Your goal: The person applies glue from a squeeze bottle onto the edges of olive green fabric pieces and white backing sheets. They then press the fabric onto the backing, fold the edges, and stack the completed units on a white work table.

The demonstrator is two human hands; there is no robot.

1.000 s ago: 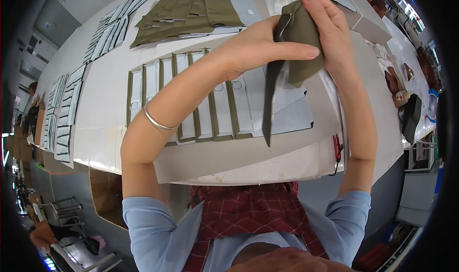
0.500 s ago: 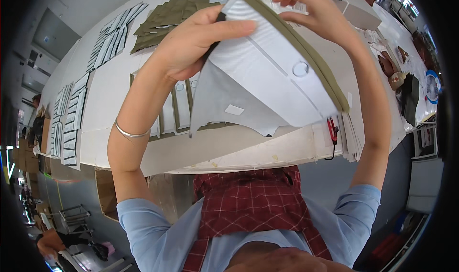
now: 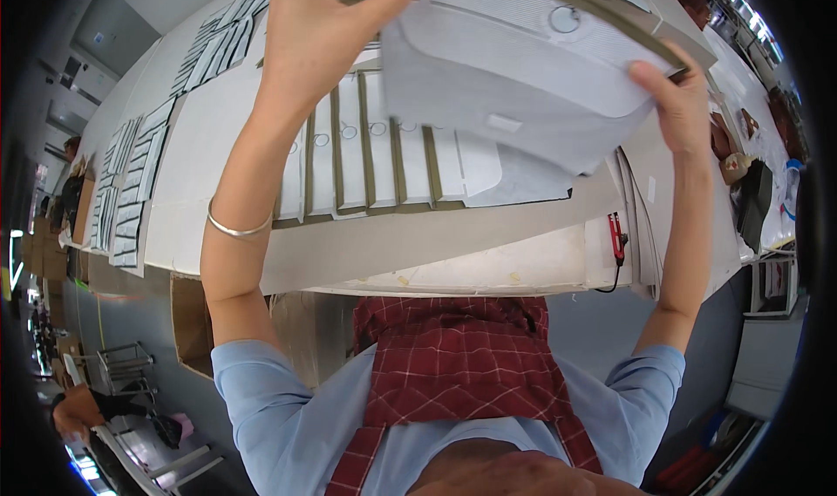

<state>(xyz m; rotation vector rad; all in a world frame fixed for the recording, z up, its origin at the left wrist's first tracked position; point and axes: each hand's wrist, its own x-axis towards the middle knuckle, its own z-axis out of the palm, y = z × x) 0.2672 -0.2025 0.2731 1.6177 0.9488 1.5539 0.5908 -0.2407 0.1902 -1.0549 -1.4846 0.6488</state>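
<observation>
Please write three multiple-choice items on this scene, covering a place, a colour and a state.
1. Where is the red-handled tool?
A. at the table's near edge
B. in the left hand
C. on the floor

2. What colour is the trim on the white fabric panel?
A. blue
B. olive green
C. orange

3. How is the panel held?
A. flat on the table
B. by one hand
C. lifted by both hands

Answers: 1 A, it lies beside the paper stack at the table edge. 2 B, an olive band runs along its top. 3 C, left hand and right hand each grip an end.
</observation>
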